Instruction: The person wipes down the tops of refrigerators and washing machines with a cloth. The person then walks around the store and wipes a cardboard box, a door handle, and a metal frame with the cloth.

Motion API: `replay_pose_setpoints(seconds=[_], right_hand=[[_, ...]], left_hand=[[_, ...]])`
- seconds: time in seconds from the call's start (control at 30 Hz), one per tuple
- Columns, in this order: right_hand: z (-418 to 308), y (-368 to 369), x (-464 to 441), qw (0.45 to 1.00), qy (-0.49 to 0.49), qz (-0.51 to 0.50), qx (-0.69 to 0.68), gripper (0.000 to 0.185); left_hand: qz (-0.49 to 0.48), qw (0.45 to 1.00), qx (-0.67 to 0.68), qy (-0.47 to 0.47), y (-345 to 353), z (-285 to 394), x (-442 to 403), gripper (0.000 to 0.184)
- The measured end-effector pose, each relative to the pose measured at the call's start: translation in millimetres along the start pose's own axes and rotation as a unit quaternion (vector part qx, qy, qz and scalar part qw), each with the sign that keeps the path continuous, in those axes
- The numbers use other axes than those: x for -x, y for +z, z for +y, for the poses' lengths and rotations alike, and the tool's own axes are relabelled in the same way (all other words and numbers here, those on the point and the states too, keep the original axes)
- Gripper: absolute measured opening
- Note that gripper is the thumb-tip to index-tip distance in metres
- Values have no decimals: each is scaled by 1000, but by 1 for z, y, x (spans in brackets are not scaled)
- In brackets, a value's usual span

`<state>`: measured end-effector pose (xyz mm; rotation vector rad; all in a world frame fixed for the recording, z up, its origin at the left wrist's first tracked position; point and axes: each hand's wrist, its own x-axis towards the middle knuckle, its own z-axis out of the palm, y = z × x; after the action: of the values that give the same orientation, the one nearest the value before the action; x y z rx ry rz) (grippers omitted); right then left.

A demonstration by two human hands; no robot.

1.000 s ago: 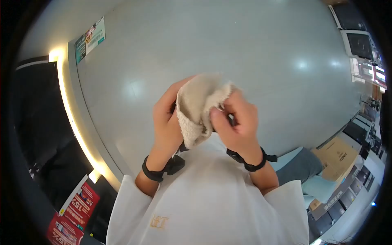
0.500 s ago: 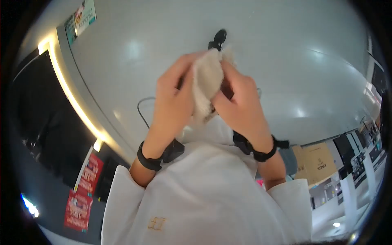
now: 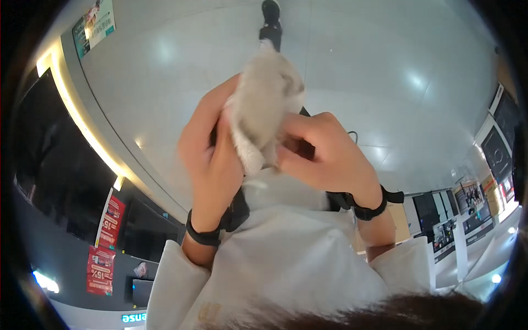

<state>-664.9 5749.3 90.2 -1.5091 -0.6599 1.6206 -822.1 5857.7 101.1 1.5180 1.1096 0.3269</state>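
Observation:
A whitish, fuzzy cloth [image 3: 263,96] is bunched up in front of my chest, partly smeared by motion. My left hand [image 3: 209,135] grips it from the left side, fingers curled behind it and out of sight. From the right, my right hand [image 3: 324,148] pinches the cloth's edge between thumb and fingers. Both wrists wear black straps with dark blocks on them. Whether anything is wrapped inside the cloth, I cannot tell.
Below is a shiny grey floor [image 3: 374,66], with a black shoe [image 3: 270,14] ahead. Along the left wall hang dark screens [image 3: 60,159] and red posters [image 3: 111,220]. A cardboard box [image 3: 399,220] shows behind my right arm, with shelves and displays farther right.
Both hands and the cloth have shifted slightly, and more of the cloth's face now shows. The view has tilted, and a foot with its lower leg shows farther up.

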Motion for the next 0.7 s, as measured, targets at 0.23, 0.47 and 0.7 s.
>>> replay_pose_setpoints(seconds=[0.23,0.47,0.7], right_hand=[[-109,-136,-100,966,66,195,-158,7],[-226,-292,-171,990,6,118,-74,11],[-312,-464,-294,993,-27,101,46,12]], left_hand=[[-81,992,94,-11,42,105,-194,25],[-149,986,53,44,95,208,-352,23],[-43,998,44,23,157,304,-533,20]])
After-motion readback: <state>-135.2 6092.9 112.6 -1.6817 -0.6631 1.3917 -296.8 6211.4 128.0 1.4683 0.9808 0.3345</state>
